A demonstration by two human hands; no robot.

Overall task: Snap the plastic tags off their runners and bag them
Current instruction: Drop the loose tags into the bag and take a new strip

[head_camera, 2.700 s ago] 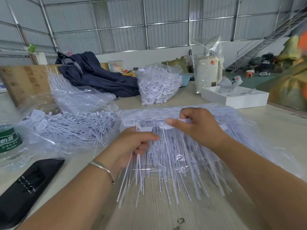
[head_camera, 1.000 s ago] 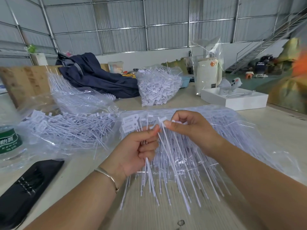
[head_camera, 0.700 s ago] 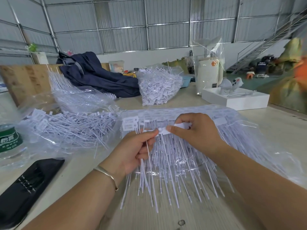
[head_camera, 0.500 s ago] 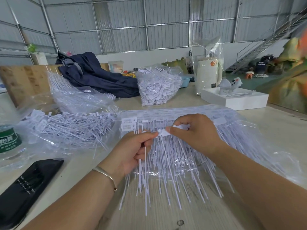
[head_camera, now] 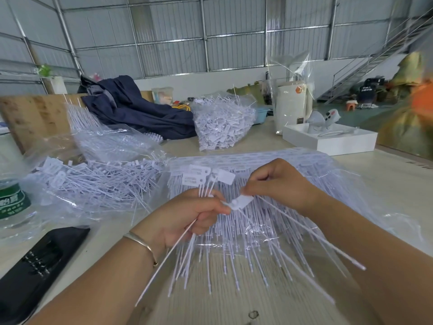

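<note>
Head view: left hand (head_camera: 187, 215) grips several tags (head_camera: 203, 184) (stems bunched), right hand (head_camera: 278, 184) pinches one tag (head_camera: 241, 201).

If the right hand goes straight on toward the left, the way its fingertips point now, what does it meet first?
Most likely the left hand: the right hand pinches the same white tag, and the left thumb holds that tag's other end, directly in line. Depth looks equal, though one view cannot confirm it.

Left hand (head_camera: 187, 214) and right hand (head_camera: 278, 184) apparently pinching, fingertips nearly meeting.
</note>
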